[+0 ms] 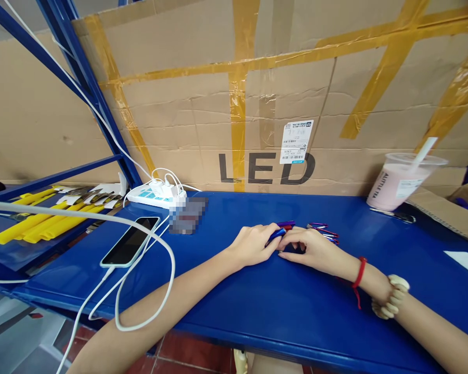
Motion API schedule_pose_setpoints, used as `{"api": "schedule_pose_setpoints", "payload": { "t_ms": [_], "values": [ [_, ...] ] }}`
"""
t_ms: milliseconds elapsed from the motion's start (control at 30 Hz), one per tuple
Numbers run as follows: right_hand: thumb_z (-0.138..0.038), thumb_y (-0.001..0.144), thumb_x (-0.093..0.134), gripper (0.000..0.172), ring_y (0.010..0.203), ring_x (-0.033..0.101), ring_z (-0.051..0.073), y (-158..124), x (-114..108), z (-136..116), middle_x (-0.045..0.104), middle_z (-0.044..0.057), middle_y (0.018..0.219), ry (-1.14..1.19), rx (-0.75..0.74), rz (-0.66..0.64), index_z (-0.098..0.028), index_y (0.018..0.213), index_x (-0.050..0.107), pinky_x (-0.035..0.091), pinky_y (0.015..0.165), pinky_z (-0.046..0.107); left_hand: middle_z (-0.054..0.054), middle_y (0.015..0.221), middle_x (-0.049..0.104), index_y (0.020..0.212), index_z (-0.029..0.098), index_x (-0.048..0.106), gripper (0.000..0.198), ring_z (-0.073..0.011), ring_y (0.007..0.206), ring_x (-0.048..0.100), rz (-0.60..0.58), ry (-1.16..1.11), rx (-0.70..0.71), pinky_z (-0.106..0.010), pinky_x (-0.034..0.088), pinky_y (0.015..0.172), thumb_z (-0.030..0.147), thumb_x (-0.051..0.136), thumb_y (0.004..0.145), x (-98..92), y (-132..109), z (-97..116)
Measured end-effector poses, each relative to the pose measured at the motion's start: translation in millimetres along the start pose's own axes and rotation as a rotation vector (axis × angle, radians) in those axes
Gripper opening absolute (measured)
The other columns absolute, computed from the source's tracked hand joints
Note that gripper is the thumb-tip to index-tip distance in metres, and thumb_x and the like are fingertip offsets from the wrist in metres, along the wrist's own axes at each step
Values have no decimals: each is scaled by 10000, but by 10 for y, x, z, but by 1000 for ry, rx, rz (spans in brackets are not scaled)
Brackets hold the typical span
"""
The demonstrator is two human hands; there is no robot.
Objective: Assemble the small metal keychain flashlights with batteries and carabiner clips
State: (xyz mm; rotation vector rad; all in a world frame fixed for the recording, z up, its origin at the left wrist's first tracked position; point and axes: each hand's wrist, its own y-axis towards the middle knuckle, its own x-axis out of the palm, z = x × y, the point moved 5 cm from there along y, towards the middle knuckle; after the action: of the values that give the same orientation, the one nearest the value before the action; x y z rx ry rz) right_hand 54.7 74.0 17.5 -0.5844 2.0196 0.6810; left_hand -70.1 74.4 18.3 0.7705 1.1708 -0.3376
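My left hand (253,244) is closed around a shiny blue pen (276,235), whose end sticks out between the fingers. Close against it, my right hand (310,246) curves its thumb and forefinger into a ring, the tips meeting near the pen's lower end. Whatever those fingertips pinch is too small to make out. Just behind the hands lie a purple pen (285,223) and a red piece (287,228), both partly covered. Past my right knuckles is a small group of red, blue and purple pens (327,235), partly hidden by the hand.
A phone (130,243) with white cables lies left on the blue table (226,306), near a power strip (152,197). A drink cup (398,184) stands back right beside keys or a ring (407,219). Yellow-sleeved items (42,221) fill the left shelf. A large carton (203,124) stands behind.
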Motion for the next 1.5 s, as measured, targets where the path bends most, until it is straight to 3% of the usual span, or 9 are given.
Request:
{"api": "schedule_pose_setpoints", "payload": {
  "t_ms": [300, 667, 733, 833, 933, 1000, 1233, 1500],
  "values": [
    [-240, 726, 568, 132, 621, 496, 110, -12, -20, -58, 633, 10, 750, 40, 39, -42, -201, 803, 667, 408, 589, 225, -33, 907, 642, 1071, 202, 453, 279, -172, 814, 608, -19, 32, -9, -240, 432, 609, 360, 297, 904, 12, 8, 4],
    [-389, 760, 568, 212, 607, 533, 108, -4, -43, 50, 656, 7, 746, 37, 35, -10, -211, 784, 680, 409, 569, 219, -28, 928, 641, 1066, 217, 463, 253, -166, 829, 608, 12, -5, -25, -237, 444, 630, 340, 319, 898, -19, -2, 3],
    [-411, 771, 560, 229, 658, 559, 123, -6, -86, 49, 657, 14, 765, -24, 29, 36, -219, 761, 686, 417, 599, 228, -26, 912, 644, 1052, 215, 474, 250, -162, 815, 609, 15, 0, -32, -234, 444, 632, 339, 324, 896, -23, 0, 1],
    [-415, 796, 536, 233, 746, 572, 144, -28, -222, 36, 653, 19, 805, -129, 54, 216, -237, 783, 686, 426, 651, 244, -23, 890, 647, 1044, 210, 484, 255, -158, 801, 611, 25, 7, -38, -232, 444, 628, 338, 317, 900, -27, 3, 2],
    [-395, 833, 489, 248, 743, 569, 136, -65, -341, 4, 648, 24, 860, -142, 85, 391, -240, 851, 681, 429, 626, 237, -27, 896, 647, 1077, 207, 474, 275, -166, 807, 614, 39, 14, -24, -241, 447, 630, 340, 304, 906, -27, 3, 9],
    [-394, 845, 468, 270, 719, 570, 127, -76, -365, -29, 644, 32, 883, -96, 71, 440, -229, 876, 679, 432, 594, 227, -33, 908, 646, 1087, 206, 469, 283, -169, 818, 616, 40, 17, -22, -243, 451, 641, 346, 300, 907, -22, 0, 7],
    [-464, 804, 508, 316, 676, 571, 132, -73, -332, -60, 640, 45, 807, 26, -24, 450, -208, 817, 692, 449, 592, 241, -35, 900, 648, 1068, 210, 467, 288, -169, 828, 620, 40, 16, -23, -241, 455, 651, 363, 275, 917, -23, -14, -1],
    [-414, 803, 534, 265, 631, 538, 108, -57, -295, -42, 620, 37, 789, 30, -47, 422, -197, 784, 685, 415, 547, 224, -29, 918, 649, 1103, 211, 455, 302, -168, 831, 621, 29, 31, -2, -235, 451, 630, 365, 273, 919, -25, -9, 4]
  ]
}}
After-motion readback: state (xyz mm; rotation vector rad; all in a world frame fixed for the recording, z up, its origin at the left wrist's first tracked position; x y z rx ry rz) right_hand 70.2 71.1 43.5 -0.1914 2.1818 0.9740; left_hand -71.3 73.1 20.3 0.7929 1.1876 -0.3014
